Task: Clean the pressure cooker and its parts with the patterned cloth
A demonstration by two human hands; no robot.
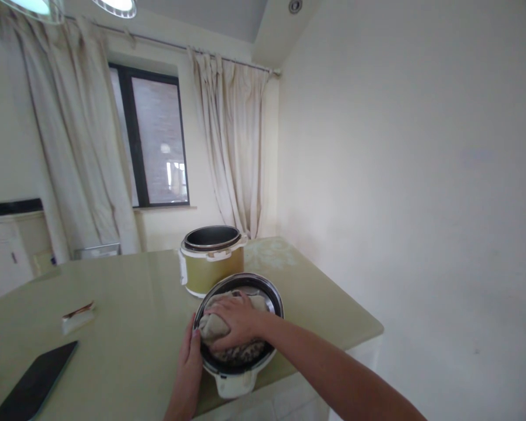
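Note:
My left hand (191,354) grips the left rim of a round pressure cooker lid (242,354) near the front edge of the table. The lid shows its dark-rimmed, shiny metal underside, with a pale handle tab at the bottom. Inside it, my right hand (237,318) presses on a bunched beige cloth (211,327), fingers curved over it. The palm hides part of the cloth and of the lid's middle. Just behind stands a yellow-green pressure cooker (214,272) with white side fittings, its top uncovered and its dark inner pot showing.
On the pale green table (127,327) lie a dark tablet-like device (35,380) at the left and a small whitish packet (78,318) with a brown edge. A white wall (403,175) rises at the right. Curtains (234,140) hang beside the window.

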